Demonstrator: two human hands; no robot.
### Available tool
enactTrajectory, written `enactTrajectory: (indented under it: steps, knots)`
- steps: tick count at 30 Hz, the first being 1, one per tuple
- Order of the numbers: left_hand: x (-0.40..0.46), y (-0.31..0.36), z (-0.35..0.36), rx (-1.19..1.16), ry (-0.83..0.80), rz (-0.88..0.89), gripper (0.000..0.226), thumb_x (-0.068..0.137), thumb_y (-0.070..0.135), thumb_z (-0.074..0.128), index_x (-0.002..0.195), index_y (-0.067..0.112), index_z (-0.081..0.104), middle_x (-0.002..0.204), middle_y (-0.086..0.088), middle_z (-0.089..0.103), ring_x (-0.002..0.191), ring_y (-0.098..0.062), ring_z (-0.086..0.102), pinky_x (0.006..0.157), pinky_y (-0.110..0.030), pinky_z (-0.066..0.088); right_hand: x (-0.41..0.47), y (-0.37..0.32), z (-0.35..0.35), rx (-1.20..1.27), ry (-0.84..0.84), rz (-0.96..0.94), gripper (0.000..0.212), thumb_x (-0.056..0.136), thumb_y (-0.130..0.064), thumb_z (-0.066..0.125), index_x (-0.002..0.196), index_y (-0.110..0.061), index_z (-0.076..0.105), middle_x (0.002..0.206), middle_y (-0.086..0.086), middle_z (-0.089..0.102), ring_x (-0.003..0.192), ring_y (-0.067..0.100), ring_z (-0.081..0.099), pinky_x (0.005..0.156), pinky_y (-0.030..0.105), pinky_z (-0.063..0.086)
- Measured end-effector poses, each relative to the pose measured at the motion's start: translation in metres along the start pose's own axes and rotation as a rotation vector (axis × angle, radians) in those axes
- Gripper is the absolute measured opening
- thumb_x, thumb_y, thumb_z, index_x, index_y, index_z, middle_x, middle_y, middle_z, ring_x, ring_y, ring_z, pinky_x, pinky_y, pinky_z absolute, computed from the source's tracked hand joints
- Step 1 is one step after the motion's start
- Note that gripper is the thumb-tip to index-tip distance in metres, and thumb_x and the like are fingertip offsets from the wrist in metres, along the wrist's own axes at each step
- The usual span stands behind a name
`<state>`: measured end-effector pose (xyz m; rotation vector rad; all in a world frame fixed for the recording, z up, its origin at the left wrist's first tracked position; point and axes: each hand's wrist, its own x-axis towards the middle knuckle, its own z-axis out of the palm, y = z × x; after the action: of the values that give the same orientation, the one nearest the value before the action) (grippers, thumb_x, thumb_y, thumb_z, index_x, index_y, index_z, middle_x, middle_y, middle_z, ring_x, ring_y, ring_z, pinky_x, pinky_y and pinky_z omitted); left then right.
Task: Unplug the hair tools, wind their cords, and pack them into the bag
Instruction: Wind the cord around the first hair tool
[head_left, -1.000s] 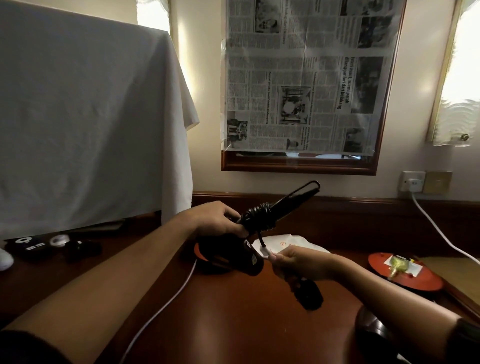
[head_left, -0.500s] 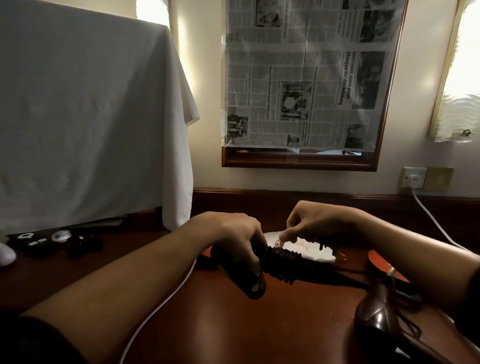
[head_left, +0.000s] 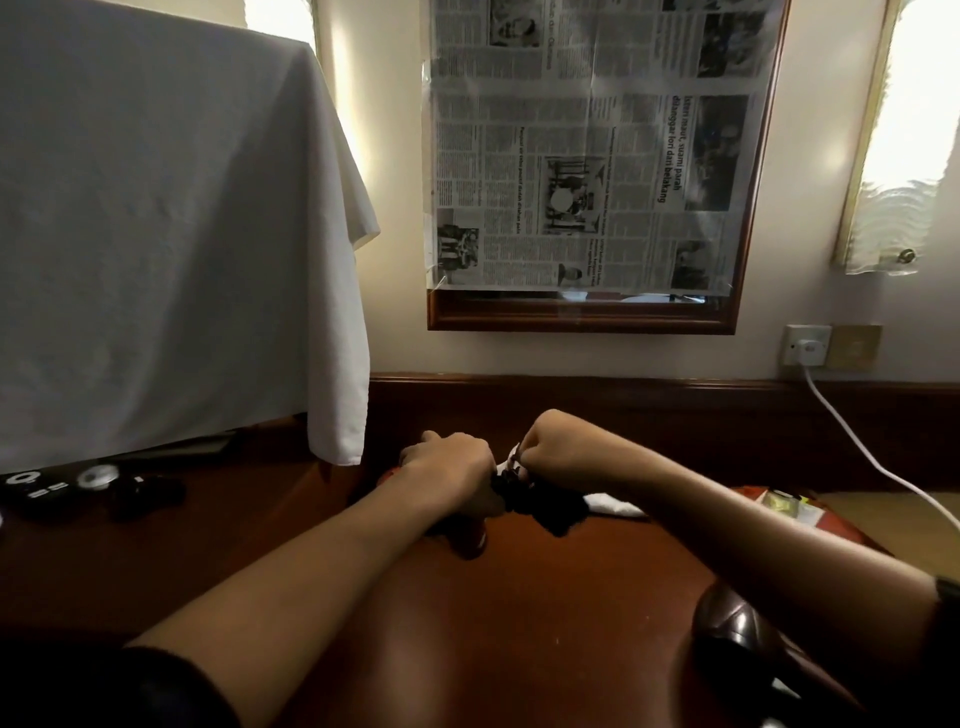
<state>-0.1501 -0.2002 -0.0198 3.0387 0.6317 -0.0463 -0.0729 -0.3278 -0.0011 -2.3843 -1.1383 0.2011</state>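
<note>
I see left hand (head_left: 453, 470) fisted round the black hair tool (head_left: 540, 501), low on the wooden desk (head_left: 519, 623); right hand (head_left: 553, 447) pinching its wound cord (head_left: 511, 475) just beside; brown hair dryer (head_left: 737, 639) bottom right

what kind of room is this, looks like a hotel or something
Probably a hotel room or bedroom, at a dark wooden desk. A framed mirror covered with newspaper hangs above it, a wall socket with a white cord sits beside it, and a hair dryer lies on the desk.
</note>
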Motion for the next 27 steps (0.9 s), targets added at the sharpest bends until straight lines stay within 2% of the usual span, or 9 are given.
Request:
enactTrajectory:
  steps: [2, 5, 10, 12, 16, 18, 21, 23, 27]
  knots:
    - [0.006, -0.006, 0.003, -0.030, -0.024, -0.016, 0.050, 0.061, 0.068, 0.055, 0.094, 0.034, 0.073, 0.099, -0.001, 0.065, 0.100, -0.030, 0.059, 0.087, -0.047, 0.055, 0.001, 0.003, 0.012, -0.007, 0.021, -0.038, 0.020, 0.089, -0.008, 0.058, 0.076, -0.002, 0.071, 0.091, 0.010, 0.073, 0.062, 0.015, 0.060, 0.054, 0.023, 0.050]
    - [0.013, -0.014, 0.010, -0.086, -0.024, -0.057, 0.037, 0.067, 0.065, 0.062, 0.071, 0.029, 0.067, 0.084, 0.000, 0.066, 0.085, -0.026, 0.067, 0.081, -0.040, 0.059, -0.003, 0.008, 0.026, 0.018, 0.097, -0.101, 0.020, 0.086, -0.006, 0.058, 0.090, -0.006, 0.077, 0.094, 0.008, 0.075, 0.076, 0.017, 0.067, 0.067, 0.029, 0.059]
    - [0.019, -0.017, 0.017, -0.238, -0.056, -0.051, 0.033, 0.081, 0.058, 0.065, 0.079, 0.025, 0.068, 0.084, -0.002, 0.068, 0.081, -0.022, 0.069, 0.083, -0.037, 0.060, -0.006, 0.013, 0.039, -0.031, 0.208, -0.206, 0.023, 0.084, -0.006, 0.060, 0.094, -0.013, 0.080, 0.093, 0.004, 0.076, 0.081, 0.015, 0.069, 0.068, 0.023, 0.058]
    - [0.021, -0.020, 0.017, -0.266, -0.089, -0.021, 0.042, 0.080, 0.061, 0.064, 0.090, 0.021, 0.074, 0.089, -0.003, 0.071, 0.083, -0.021, 0.070, 0.082, -0.036, 0.058, -0.006, 0.015, 0.042, -0.044, 0.225, -0.228, 0.022, 0.085, -0.006, 0.065, 0.098, -0.015, 0.080, 0.096, 0.004, 0.076, 0.085, 0.015, 0.070, 0.075, 0.026, 0.059]
    - [0.023, -0.020, 0.018, -0.270, -0.138, -0.003, 0.047, 0.074, 0.061, 0.069, 0.092, 0.018, 0.076, 0.091, -0.006, 0.073, 0.077, -0.021, 0.067, 0.069, -0.032, 0.053, -0.008, 0.018, 0.045, -0.134, 0.233, -0.219, 0.015, 0.083, -0.009, 0.069, 0.093, -0.013, 0.079, 0.089, 0.005, 0.070, 0.079, 0.021, 0.067, 0.070, 0.038, 0.060]
    - [0.022, -0.017, 0.018, -0.278, -0.152, 0.006, 0.047, 0.078, 0.057, 0.070, 0.095, 0.014, 0.075, 0.090, -0.006, 0.072, 0.074, -0.020, 0.062, 0.065, -0.030, 0.049, -0.011, 0.018, 0.046, -0.230, 0.265, -0.202, 0.015, 0.083, -0.015, 0.072, 0.098, -0.014, 0.074, 0.094, 0.005, 0.066, 0.086, 0.024, 0.064, 0.072, 0.041, 0.057]
    - [0.020, -0.014, 0.017, -0.281, -0.153, 0.025, 0.040, 0.081, 0.053, 0.071, 0.093, 0.016, 0.074, 0.082, -0.001, 0.066, 0.069, -0.016, 0.059, 0.060, -0.025, 0.044, -0.012, 0.026, 0.045, -0.443, 0.312, -0.225, 0.035, 0.082, -0.036, 0.076, 0.112, -0.025, 0.064, 0.104, 0.001, 0.065, 0.100, 0.022, 0.054, 0.075, 0.033, 0.040]
    - [0.018, -0.013, 0.019, -0.260, -0.141, 0.056, 0.033, 0.082, 0.050, 0.071, 0.092, 0.018, 0.073, 0.080, 0.001, 0.065, 0.068, -0.014, 0.058, 0.059, -0.023, 0.045, -0.009, 0.034, 0.044, -0.487, 0.285, -0.235, 0.054, 0.078, -0.047, 0.077, 0.124, -0.029, 0.055, 0.115, -0.002, 0.059, 0.108, 0.019, 0.049, 0.083, 0.033, 0.039]
    - [0.015, -0.005, 0.028, -0.125, 0.014, 0.064, 0.031, 0.075, 0.054, 0.073, 0.089, 0.028, 0.064, 0.095, -0.001, 0.064, 0.099, -0.024, 0.058, 0.074, -0.036, 0.052, 0.004, 0.050, 0.043, -0.479, 0.096, -0.208, 0.090, 0.071, -0.055, 0.079, 0.145, -0.022, 0.041, 0.142, 0.001, 0.045, 0.129, 0.024, 0.041, 0.102, 0.040, 0.041]
